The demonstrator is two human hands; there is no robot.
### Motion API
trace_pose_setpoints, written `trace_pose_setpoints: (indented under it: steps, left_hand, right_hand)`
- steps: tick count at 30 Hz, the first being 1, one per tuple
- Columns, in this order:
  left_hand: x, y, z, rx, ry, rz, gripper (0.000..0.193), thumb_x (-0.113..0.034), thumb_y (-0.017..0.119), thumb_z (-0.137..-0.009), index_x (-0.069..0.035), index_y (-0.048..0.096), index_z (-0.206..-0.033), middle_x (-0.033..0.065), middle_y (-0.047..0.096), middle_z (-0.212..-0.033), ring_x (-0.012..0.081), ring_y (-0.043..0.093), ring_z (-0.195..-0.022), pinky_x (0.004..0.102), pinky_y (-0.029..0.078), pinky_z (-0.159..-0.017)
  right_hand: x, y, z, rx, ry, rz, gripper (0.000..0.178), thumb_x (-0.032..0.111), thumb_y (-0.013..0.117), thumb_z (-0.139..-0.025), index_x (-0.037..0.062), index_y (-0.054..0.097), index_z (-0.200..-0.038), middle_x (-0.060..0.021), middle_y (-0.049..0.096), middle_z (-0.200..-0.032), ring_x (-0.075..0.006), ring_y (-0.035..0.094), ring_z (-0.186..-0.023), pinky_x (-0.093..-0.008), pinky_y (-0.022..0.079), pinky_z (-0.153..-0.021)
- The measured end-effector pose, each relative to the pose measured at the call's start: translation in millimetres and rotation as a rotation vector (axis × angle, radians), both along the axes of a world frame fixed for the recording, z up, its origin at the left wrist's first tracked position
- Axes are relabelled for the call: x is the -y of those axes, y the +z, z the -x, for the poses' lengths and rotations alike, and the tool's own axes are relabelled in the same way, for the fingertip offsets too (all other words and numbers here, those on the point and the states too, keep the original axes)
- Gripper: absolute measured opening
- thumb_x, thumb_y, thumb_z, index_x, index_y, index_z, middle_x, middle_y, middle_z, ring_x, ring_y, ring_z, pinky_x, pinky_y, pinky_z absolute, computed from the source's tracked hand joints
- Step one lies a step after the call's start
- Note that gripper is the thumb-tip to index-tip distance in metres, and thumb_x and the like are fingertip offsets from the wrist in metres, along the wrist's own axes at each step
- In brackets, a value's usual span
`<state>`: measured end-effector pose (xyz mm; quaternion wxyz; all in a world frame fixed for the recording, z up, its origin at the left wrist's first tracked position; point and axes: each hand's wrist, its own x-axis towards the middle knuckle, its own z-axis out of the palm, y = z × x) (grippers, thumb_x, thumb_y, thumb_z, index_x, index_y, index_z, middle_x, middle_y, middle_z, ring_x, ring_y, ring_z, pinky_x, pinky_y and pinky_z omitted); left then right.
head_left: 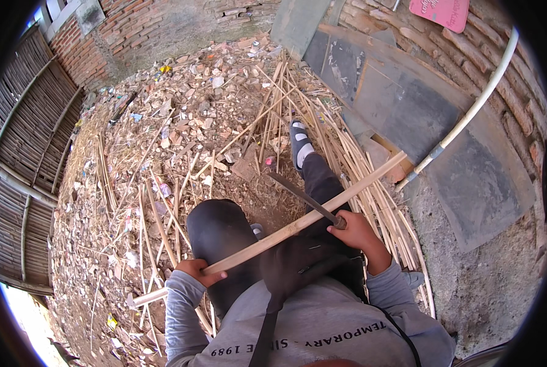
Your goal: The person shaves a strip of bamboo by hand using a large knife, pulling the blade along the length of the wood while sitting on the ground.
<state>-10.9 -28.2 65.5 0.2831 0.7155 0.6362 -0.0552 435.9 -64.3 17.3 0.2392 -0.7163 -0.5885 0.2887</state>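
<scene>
One long bamboo strip [298, 225] is being gripped across the lap by the left hand [195, 270]. One dark knife [304, 199] is being gripped tightly by the right hand [354, 231], its blade resting on the strip.

Room to the right is closed off by the brick wall [518, 92] and leaning dark boards [408, 104] — ahead, passage is cluttered by bamboo strips [340, 153] and rubble [188, 104].
</scene>
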Motion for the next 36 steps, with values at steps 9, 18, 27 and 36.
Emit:
trace_pose_setpoints:
  steps: [9, 18, 27, 36]
  left_hand:
    - [0.9, -3.5, 1.5, 0.012, 0.005, -0.007, 0.068, -0.064, 0.084, -0.065, 0.000, 0.073, -0.083, 0.0150, 0.066, -0.066, 0.0287, 0.067, -0.064, 0.0387, 0.052, -0.064]
    - [-0.4, -3.9, 2.3, -0.012, -0.010, 0.004, 0.070, -0.067, 0.082, -0.066, 0.000, 0.073, -0.083, 0.0170, 0.066, -0.069, 0.0319, 0.068, -0.067, 0.0398, 0.053, -0.065]
    - [-0.3, -5.4, 2.8, -0.028, -0.011, -0.001, 0.071, -0.069, 0.081, -0.066, 0.000, 0.073, -0.084, 0.0176, 0.067, -0.070, 0.0338, 0.068, -0.069, 0.0407, 0.053, -0.067]
    - [-2.7, -9.3, 4.5, -0.047, -0.023, 0.014, 0.072, -0.071, 0.080, -0.065, -0.001, 0.073, -0.083, 0.0167, 0.067, -0.069, 0.0331, 0.069, -0.069, 0.0403, 0.053, -0.066]
  right_hand:
    - [0.8, 0.0, 1.6, 0.002, -0.001, -0.004, 0.032, 0.031, 0.081, -0.079, 0.0051, 0.067, -0.091, -0.0163, 0.067, -0.074, -0.0365, 0.067, -0.073, -0.0436, 0.051, -0.067]
    - [0.3, -5.6, 0.4, -0.021, -0.001, 0.006, 0.033, 0.031, 0.082, -0.079, 0.0046, 0.067, -0.092, -0.0155, 0.066, -0.072, -0.0342, 0.066, -0.071, -0.0428, 0.050, -0.065]
    - [-0.1, -4.6, 1.4, -0.033, 0.002, 0.004, 0.032, 0.030, 0.081, -0.079, 0.0040, 0.066, -0.091, -0.0164, 0.065, -0.073, -0.0353, 0.066, -0.071, -0.0430, 0.050, -0.066]
    - [-0.3, -6.0, 0.9, -0.033, 0.003, 0.006, 0.033, 0.030, 0.082, -0.079, 0.0040, 0.067, -0.091, -0.0172, 0.067, -0.075, -0.0365, 0.067, -0.074, -0.0430, 0.051, -0.067]
